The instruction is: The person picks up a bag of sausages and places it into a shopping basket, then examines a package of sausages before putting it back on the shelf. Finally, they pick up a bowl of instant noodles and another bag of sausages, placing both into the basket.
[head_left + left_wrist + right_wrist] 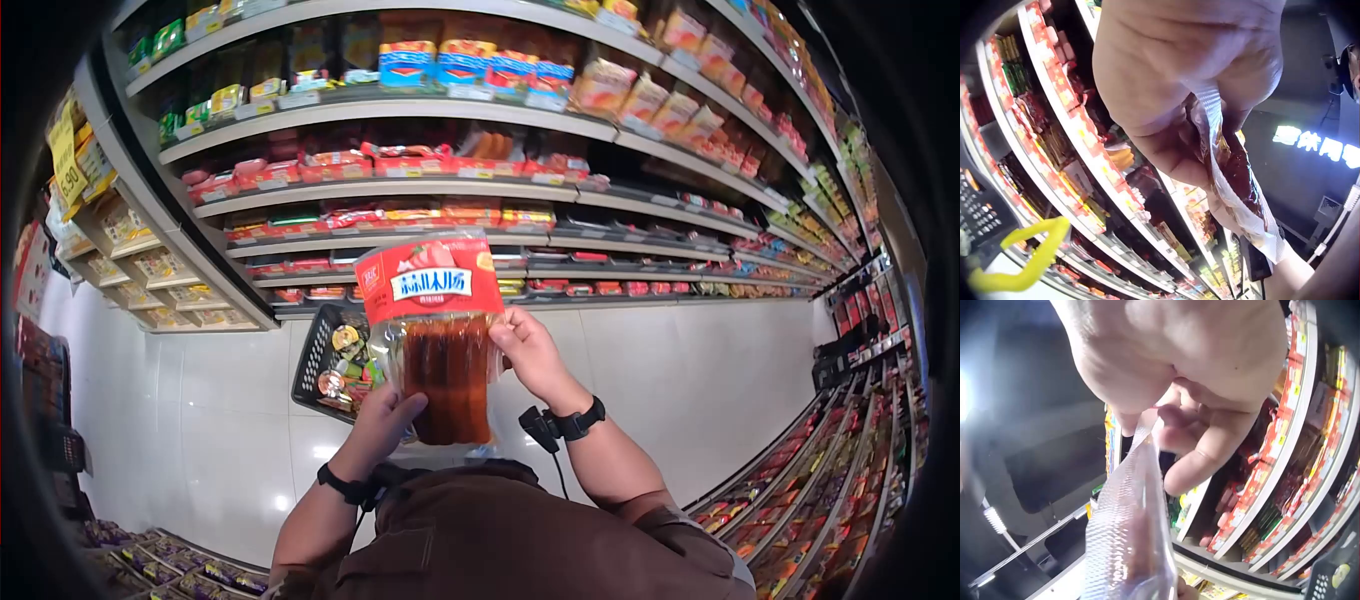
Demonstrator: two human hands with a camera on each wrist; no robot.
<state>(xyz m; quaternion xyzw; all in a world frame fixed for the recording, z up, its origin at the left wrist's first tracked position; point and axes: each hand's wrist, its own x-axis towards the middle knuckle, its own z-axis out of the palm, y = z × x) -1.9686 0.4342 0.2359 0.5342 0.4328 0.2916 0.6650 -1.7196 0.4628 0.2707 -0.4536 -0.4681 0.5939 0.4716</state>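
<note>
Supermarket shelves point(400, 188) are filling the background, with the sausage pack point(432, 330) being held upright before them, near a black basket point(318, 355). The left hand point(385, 425) is gripping its bottom and the right hand point(530, 355) is pinching its side; keeping fingers off the label is probably wisest.

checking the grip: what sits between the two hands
A clear plastic pack of dark red sausages with a red label, held between the left hand at its bottom and the right hand on its side edge, in the head view.
</note>
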